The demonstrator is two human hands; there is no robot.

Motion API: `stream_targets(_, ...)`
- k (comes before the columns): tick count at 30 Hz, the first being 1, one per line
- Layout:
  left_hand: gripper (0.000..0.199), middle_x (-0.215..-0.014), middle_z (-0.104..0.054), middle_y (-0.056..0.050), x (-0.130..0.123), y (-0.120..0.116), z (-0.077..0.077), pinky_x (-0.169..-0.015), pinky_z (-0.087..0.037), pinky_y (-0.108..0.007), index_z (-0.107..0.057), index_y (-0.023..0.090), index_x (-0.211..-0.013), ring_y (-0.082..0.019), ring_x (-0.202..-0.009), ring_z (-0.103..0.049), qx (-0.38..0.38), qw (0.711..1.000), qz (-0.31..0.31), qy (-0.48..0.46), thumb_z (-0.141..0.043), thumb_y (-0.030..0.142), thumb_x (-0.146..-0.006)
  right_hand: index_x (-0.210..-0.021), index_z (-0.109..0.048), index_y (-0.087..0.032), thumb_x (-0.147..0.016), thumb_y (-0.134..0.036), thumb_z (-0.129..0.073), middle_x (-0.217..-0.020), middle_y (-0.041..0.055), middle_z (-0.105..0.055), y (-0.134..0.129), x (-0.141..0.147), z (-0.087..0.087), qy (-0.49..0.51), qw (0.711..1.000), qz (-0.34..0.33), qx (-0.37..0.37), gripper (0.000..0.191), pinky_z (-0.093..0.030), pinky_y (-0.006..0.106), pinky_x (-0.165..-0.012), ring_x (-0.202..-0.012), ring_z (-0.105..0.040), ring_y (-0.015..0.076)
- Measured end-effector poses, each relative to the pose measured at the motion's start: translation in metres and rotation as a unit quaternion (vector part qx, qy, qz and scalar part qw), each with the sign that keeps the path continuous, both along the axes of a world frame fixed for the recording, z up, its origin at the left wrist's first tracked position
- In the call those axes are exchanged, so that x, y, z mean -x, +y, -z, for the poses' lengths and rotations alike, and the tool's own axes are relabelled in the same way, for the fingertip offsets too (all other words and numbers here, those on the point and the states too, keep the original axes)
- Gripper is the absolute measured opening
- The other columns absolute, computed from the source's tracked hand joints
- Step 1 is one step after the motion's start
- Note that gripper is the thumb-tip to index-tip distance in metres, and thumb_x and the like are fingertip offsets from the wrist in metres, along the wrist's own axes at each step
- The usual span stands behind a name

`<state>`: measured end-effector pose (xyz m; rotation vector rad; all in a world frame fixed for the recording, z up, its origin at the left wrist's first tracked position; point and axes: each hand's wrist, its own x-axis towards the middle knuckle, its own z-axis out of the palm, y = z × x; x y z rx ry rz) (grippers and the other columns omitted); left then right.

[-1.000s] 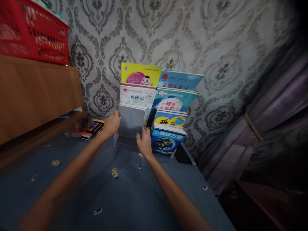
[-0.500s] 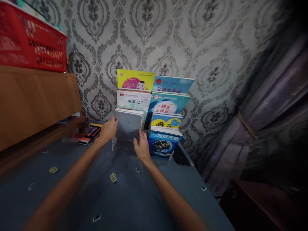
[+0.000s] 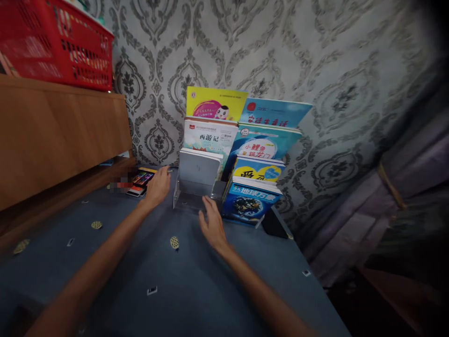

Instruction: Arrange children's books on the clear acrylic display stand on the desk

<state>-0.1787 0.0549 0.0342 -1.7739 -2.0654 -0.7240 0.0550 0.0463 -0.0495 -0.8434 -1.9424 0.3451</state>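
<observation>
A grey-covered book (image 3: 199, 169) stands with white-edged ones behind it in the front left slot of a clear stepped book rack (image 3: 192, 202). To the rack's left is my left hand (image 3: 158, 187), holding nothing, its fingers loosely extended and apart from the rack. My right hand (image 3: 213, 225) is open just before the rack's front, fingers pointing up at it. Behind the grey book rise a white picture book (image 3: 210, 135) and a yellow book (image 3: 217, 100). The right column holds several blue books, with a globe-covered book (image 3: 247, 203) in front.
Several dark books or boxes (image 3: 141, 180) lie on the blue patterned tablecloth (image 3: 196, 281) at the left, partly pixelated. A red basket (image 3: 77, 51) sits on a wooden cabinet (image 3: 63, 140). A dark flat object (image 3: 275, 224) lies right of the rack. A tied curtain (image 3: 372, 201) hangs right.
Both hands have come off the grey book's sides; the left moved out to the left, the right down and toward me. The view has shifted, so the rack appears farther right.
</observation>
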Motion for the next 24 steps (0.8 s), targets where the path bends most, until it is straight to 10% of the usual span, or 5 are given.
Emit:
stream_targets(8, 0.064, -0.150, -0.044, -0.030, 0.091, -0.001, 0.052, -0.111, -0.034, -0.059, -0.045, 0.005, -0.139, -0.042, -0.143, -0.036, 0.133, 0.984, -0.117, 0.012, -0.050, 0.049, -0.092, -0.142, -0.053, -0.022, -0.096, -0.022, -0.046, -0.147, 0.0140, -0.052, -0.045, -0.026, 0.061, -0.112, 0.988, -0.087, 0.061, 0.047, -0.046, 0.049, -0.112, -0.138, -0.049, 0.0267)
stream_targets(24, 0.040, -0.126, -0.062, -0.030, 0.081, -0.040, 0.067, -0.107, -0.034, -0.058, -0.058, 0.003, -0.125, -0.039, -0.120, -0.058, 0.184, 0.966, -0.065, 0.171, -0.038, 0.023, -0.097, -0.122, -0.068, -0.019, -0.095, -0.017, -0.047, -0.136, 0.0157, -0.059, -0.052, -0.028, 0.041, -0.146, 0.980, -0.114, 0.069, 0.034, -0.050, 0.048, -0.107, -0.127, -0.058, 0.0267)
